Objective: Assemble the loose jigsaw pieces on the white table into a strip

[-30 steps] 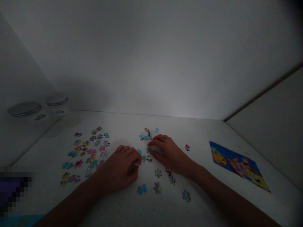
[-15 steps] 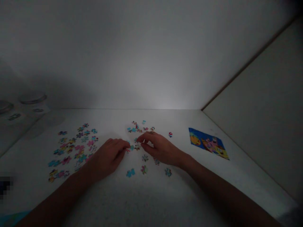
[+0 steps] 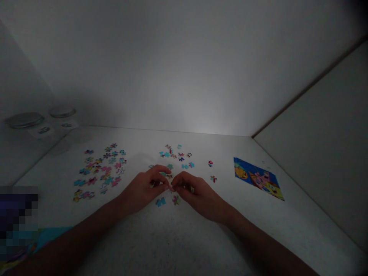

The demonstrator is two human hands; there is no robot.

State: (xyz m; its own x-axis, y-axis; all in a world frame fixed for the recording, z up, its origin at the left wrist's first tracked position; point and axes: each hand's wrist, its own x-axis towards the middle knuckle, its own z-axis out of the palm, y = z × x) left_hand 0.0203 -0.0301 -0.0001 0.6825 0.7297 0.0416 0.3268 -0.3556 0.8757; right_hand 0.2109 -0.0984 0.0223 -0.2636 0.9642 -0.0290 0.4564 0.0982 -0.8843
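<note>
Touching left hand [image 3: 142, 188] to right hand [image 3: 198, 195] below two jigsaw-piece clusters [image 3: 92, 181]

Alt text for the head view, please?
Left hand and right hand meet at their fingertips among loose jigsaw pieces on a white table. A colourful cartoon picture lies to the right, and two lidded jars stand at back left.

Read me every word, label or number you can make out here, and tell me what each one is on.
Label on the left metal-lidded jar: dark marks, too blurred to read.
Label on the right metal-lidded jar: dark marks, too blurred to read.
Cartoon picture sheet: no readable lettering.
</note>
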